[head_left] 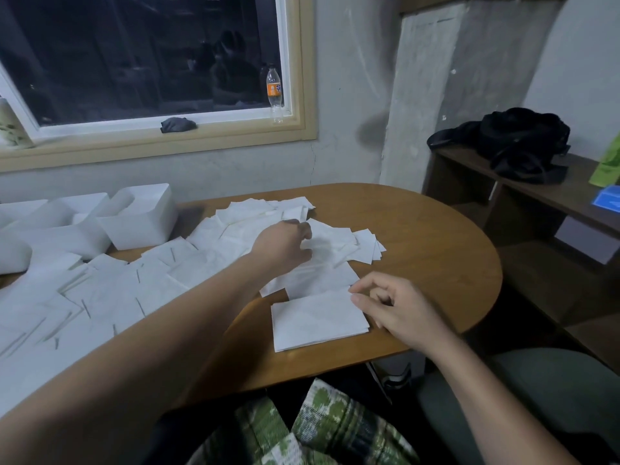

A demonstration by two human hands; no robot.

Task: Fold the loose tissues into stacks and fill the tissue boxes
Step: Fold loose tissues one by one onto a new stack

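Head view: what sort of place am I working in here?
Probably a small back room or office: a rounded wooden table by a bare wall, a window with a soda bottle on its sill, and a wooden shelf holding a black bag.

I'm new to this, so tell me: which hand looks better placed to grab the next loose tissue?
Probably the left hand: it reaches right onto the spread of loose tissues. The right hand sits at the corner of the folded stack, nearer the person and away from the pile.
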